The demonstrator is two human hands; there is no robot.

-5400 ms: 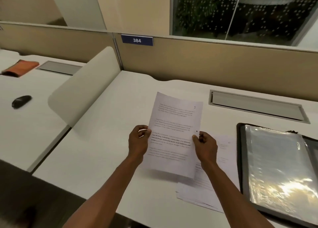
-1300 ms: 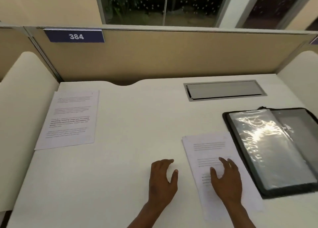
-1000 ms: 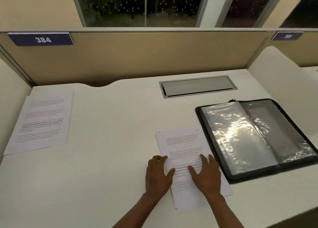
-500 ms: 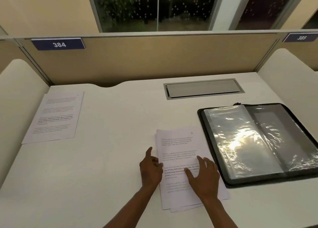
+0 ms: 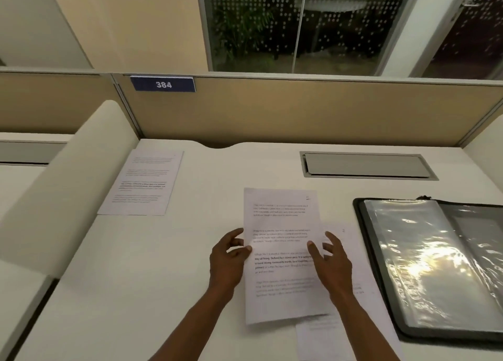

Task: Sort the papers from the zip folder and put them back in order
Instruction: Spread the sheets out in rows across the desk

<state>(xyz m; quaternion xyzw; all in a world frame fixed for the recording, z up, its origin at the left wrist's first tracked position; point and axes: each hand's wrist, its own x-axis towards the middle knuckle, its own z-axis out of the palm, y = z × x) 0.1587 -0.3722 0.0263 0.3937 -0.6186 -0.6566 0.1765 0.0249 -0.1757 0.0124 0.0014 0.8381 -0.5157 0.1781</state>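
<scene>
A printed sheet is lifted a little off the desk in front of me. My left hand pinches its left edge. My right hand holds its right side, thumb on the print. Under and to the right of it lies the rest of the paper stack. One sorted sheet lies flat at the desk's far left. The black zip folder lies open at the right, its clear plastic sleeves showing glare.
The white desk is bounded by a tan partition with a blue tag reading 384. A grey cable hatch is set in the desk behind the folder. A white curved divider stands at the left.
Both hands have gone from lying flat on the stack to gripping its top sheet and raising it, shifted left of the stack. The camera tilted up and turned left.
</scene>
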